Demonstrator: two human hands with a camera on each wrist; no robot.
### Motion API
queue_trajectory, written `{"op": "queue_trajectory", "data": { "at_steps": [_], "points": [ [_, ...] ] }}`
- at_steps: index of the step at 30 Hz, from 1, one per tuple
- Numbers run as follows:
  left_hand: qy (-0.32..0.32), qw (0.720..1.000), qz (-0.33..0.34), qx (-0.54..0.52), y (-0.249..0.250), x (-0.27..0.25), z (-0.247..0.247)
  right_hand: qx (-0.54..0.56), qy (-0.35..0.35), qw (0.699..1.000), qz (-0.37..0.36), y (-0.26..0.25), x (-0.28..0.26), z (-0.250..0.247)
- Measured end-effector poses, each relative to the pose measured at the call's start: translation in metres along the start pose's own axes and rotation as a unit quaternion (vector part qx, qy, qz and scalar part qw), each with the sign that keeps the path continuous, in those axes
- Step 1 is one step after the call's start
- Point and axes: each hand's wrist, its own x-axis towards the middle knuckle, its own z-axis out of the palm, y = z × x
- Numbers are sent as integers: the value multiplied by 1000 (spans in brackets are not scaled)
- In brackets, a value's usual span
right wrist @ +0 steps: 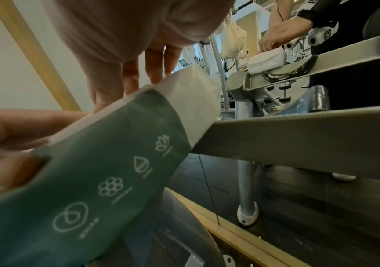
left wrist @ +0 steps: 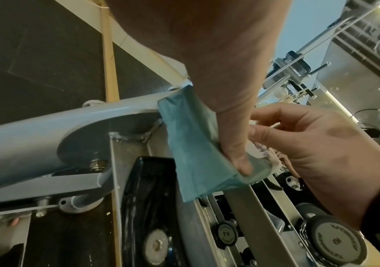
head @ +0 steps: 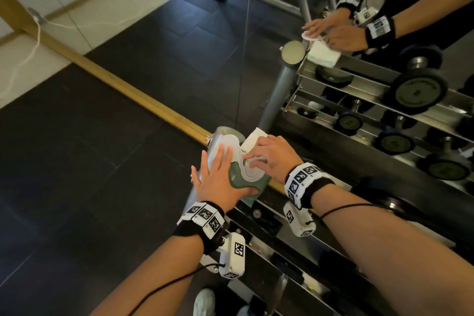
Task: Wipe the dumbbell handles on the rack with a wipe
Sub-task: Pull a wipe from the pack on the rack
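A steel dumbbell rack (head: pixel 364 79) is seen running from the frame's centre out toward 3 o'clock, set against a wall mirror in which it is doubled. Black dumbbells (head: pixel 445 169) are stored on its shelves from about 2 to 4 o'clock of the head view, well apart from both hands.

A green wipes pack (head: pixel 242 179) is rested on the rack's end at the top of the grey post (head: pixel 218 145), near the centre of the head view; a white lid flap (head: pixel 232 147) is folded open toward 11 o'clock, and a white wipe (head: pixel 252 137) is seen at the pack's 1 o'clock edge.

The pack is pressed down by the left hand (head: pixel 218 179), fingers straight and spread flat over its 9 o'clock side, the thumb laid on its lower corner. At the opening, the right hand (head: pixel 273 155) is held with fingertips curled and pinched on the wipe material.
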Motion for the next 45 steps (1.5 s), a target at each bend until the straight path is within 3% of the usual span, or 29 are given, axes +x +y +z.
{"op": "queue_trajectory", "data": {
  "at_steps": [18,22,34,40,45],
  "points": [
    [-20,997,-20,-75,2,-5,0,93,61,993,-31,7,-9,6],
    [-15,997,-23,-77,0,-4,2,105,36,994,-10,3,-7,2],
    [15,998,-36,-55,4,-1,5,2,-74,997,22,-12,14,-11],
    [11,996,-42,-73,4,-2,6,25,-61,997,51,-9,18,-5],
    [-11,996,-41,-83,9,-8,0,18,-28,999,1,-6,9,1]
  ]
}}
